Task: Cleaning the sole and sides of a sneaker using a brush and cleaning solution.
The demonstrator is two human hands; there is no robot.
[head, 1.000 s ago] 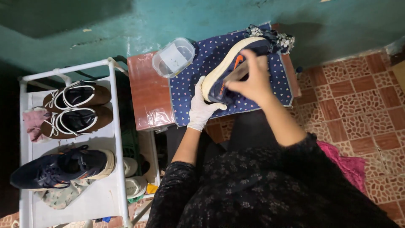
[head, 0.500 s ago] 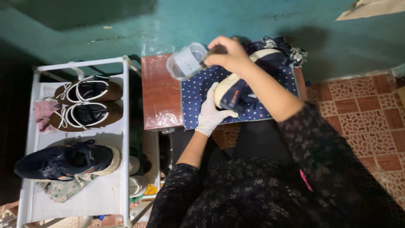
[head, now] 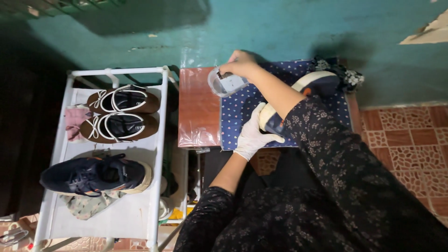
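Reaching to 11 o'clock, right hand (head: 242, 65) with fingers dipped into clear tub (head: 226, 84) at cloth's (head: 242, 116) left edge; grip there cannot be told. Gloved left hand (head: 252, 135) clasped on heel of shoe (head: 317, 84), lying sole-up on dotted cloth at 1 o'clock, partly hidden by sleeve. At 9 o'clock, white rack (head: 156, 154) with 2 brown sandals (head: 119, 114) and, below them, navy sneaker (head: 95, 175).
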